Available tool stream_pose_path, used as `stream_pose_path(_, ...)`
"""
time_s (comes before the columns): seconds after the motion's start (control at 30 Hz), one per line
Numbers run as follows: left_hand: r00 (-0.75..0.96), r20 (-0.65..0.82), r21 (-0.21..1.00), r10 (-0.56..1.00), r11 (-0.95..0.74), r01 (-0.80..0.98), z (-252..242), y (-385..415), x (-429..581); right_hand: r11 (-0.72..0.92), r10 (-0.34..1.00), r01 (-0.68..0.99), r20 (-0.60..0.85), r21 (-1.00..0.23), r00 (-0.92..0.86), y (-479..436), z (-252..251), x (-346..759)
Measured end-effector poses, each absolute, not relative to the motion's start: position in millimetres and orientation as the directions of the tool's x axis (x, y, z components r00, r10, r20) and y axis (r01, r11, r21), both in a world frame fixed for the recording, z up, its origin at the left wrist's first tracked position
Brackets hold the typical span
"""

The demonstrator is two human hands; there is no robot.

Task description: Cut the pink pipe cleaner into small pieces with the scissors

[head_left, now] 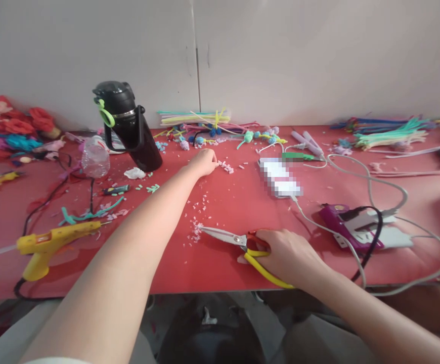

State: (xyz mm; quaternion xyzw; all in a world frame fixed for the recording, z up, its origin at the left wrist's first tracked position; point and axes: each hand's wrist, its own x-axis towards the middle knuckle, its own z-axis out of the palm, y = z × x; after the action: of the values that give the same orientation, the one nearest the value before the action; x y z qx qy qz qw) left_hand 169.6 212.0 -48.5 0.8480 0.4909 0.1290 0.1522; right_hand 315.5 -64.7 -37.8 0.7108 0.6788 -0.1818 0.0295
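My left hand is stretched far out over the red table, its fingers pinched together at a small heap of pink cuttings; what sits in the pinch is too small to name. My right hand rests near the table's front edge, closed around the yellow handles of a pair of scissors. The blades are closed and point left toward a patch of pale pink snippets.
A black bottle leans at the back left beside a crumpled clear plastic bottle. A yellow glue gun lies front left. A phone with cables, a purple device and bundles of pipe cleaners are to the right.
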Motion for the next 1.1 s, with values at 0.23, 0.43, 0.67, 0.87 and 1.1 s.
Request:
stream_pose_path(0.23, 0.502, 0.180, 0.398, 0.846, -0.529, 0.750, -21.6, 171.9, 120.0, -0.061, 0.934, 0.981, -0.357, -0.183, -0.009, -56.8, -34.3, 320.5)
stream_pose_path(0.43, 0.422, 0.326, 0.544, 0.846, -0.532, 0.649, 8.0, 81.2, 52.4, -0.093, 0.971, 0.904, -0.240, -0.417, -0.011, -49.0, -36.7, 326.2)
stream_pose_path(0.67, 0.459, 0.283, 0.688, 0.842, -0.511, 0.514, 3.5, -6.7, 42.7, -0.273, 0.935, 0.253, -0.318, -0.928, -0.160, -55.9, -28.8, 281.5)
stream_pose_path(0.87, 0.511, 0.238, 0.723, 0.826, -0.502, 0.475, -12.9, -22.5, 53.5, -0.302, 0.921, -0.011, -0.289, -0.953, -0.262, -58.3, -27.4, 254.8)
stream_pose_path(1.1, 0.509, 0.239, 0.757, 0.827, -0.487, 0.436, -20.6, -25.6, 59.0, -0.355, 0.919, -0.047, -0.339, -0.934, -0.202, -57.5, -35.2, 254.8)
